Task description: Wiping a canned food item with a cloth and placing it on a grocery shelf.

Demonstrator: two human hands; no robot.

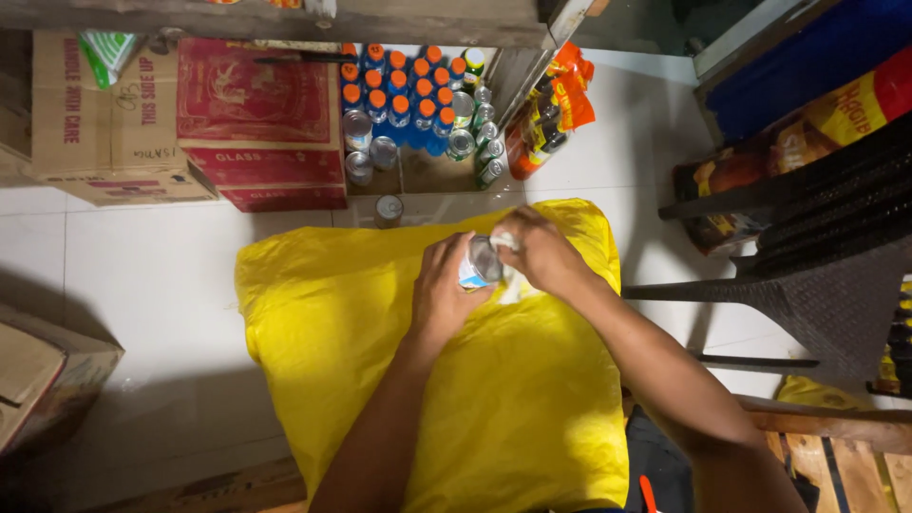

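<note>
My left hand point(445, 290) grips a small drink can point(480, 261) with a silver top and a blue and white side. My right hand point(541, 249) is closed over the can's top edge with a bit of white cloth or paper point(503, 240) in its fingers. Both hands hover above a large yellow plastic sack point(351, 323) that lies on the white tiled floor in front of me. A lone can point(388, 209) stands on the floor just beyond the sack.
A low shelf holds blue bottles with orange caps point(399, 95) and several cans point(475, 133). Red point(256, 123) and brown cardboard boxes point(104, 114) stand at left, another brown box point(38, 380) at near left. Orange packets point(551, 109) and a dark chair point(817, 266) are at right.
</note>
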